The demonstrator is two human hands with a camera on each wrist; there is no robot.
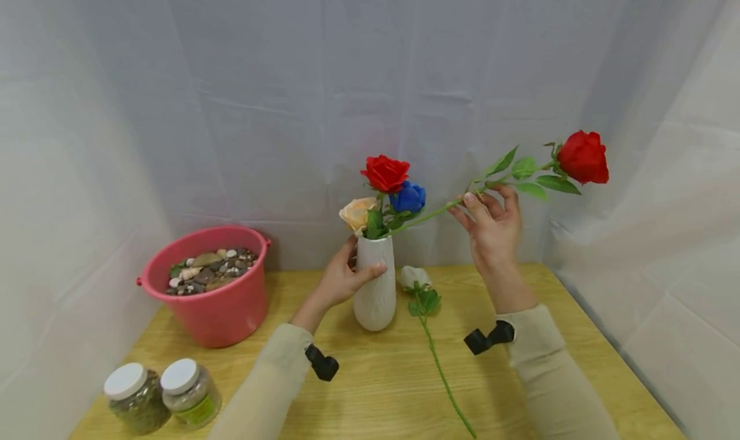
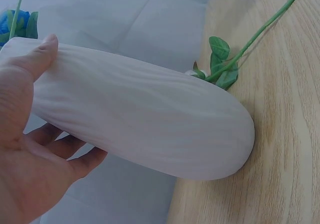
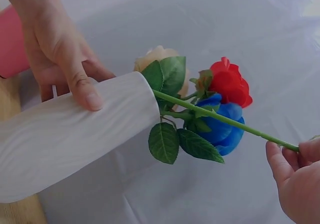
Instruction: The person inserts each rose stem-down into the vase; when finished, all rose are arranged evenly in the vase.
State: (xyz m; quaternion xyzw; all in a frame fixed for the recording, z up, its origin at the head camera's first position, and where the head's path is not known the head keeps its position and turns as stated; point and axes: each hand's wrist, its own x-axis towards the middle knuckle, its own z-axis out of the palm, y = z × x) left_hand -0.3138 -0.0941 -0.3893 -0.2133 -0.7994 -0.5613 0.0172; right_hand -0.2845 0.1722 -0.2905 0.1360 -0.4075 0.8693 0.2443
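Leaning from the mouth of the white vase (image 1: 374,299) toward two o'clock, a long-stemmed red rose (image 1: 584,157) is pinched by the right hand (image 1: 497,228) near the lowest leaves, probably because a hold there steers the stem. Its bloom lies beyond that hand at two o'clock; its lower end disappears at the rim, so its depth is unclear. The left hand (image 1: 341,276) grips the vase's nine o'clock side, presumably to steady it, with the stem's entry at about one-thirty from there. Inside stand another red rose (image 1: 386,173), a blue rose (image 1: 408,197) and a cream rose (image 1: 356,214); a white rose (image 1: 424,300) lies on the bench (image 1: 370,382), bloom at three o'clock.
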